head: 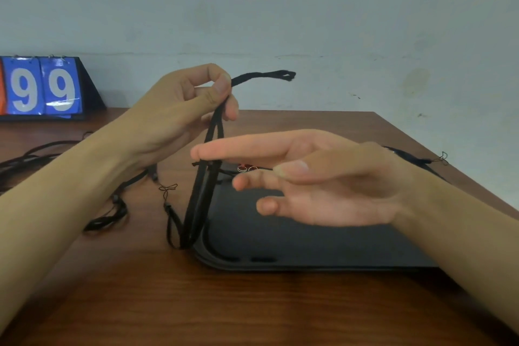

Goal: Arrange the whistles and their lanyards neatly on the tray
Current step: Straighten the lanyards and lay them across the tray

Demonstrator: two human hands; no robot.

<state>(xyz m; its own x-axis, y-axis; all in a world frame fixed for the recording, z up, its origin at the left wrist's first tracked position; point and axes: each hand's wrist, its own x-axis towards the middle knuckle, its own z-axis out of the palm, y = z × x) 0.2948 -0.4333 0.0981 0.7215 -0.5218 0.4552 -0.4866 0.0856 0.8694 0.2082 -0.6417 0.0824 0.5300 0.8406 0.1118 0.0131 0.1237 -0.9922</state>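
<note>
We count one black lanyard (202, 191) in hand — our left hand (179, 109) pinches its doubled strands, lifted above the table (140, 303), the loose end jutting right. Our right hand (317, 180) hovers over the one black tray (295, 244), fingers straight and relaxed. Two small metal rings (245, 168) show behind them; any whistle is hidden. More lanyards (106, 219) lie left — number unclear.

The left hand (193, 101) is raised above the tray (309, 247), thumb and forefinger pinched on a black lanyard (202, 191), the forearm stretched toward the tray's left edge. The right hand (317, 180) is held over the tray, palm turned leftward, fingers (241, 149) extended and spread.
</note>
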